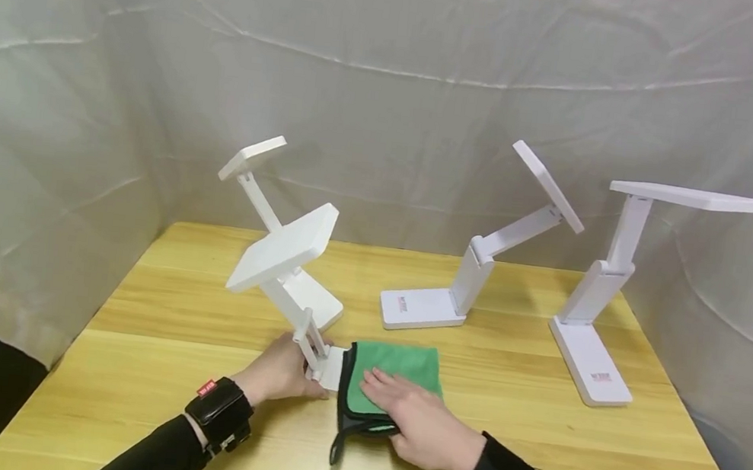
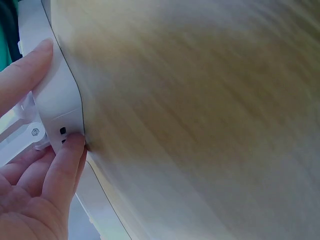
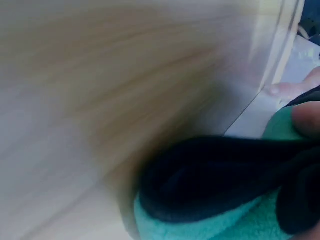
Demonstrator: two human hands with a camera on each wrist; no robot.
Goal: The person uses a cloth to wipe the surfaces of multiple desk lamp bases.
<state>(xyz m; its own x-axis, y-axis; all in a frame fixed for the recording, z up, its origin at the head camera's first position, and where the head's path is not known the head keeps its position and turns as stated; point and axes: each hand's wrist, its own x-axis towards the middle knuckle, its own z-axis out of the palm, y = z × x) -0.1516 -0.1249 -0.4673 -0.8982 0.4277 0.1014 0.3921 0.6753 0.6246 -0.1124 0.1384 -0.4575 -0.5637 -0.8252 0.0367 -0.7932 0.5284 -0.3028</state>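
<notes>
On the surface [image 1: 178, 291], the near lamp [image 1: 283, 296] stood at the left hand [image 1: 286, 371], which gripped its hinge end; the base ran rightward under the green cloth [image 1: 404, 364], where the right hand [image 1: 422, 424] pressed, fingers nearly straight!

Bright head view, pale glare on tabletop [image 1: 285, 451], hazy wrist views, blurred cloth [image 3: 255, 220]

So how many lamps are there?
4: the front lamp held by the left hand, the back-left lamp behind it, the centre-right lamp, and the far-right lamp.
</notes>
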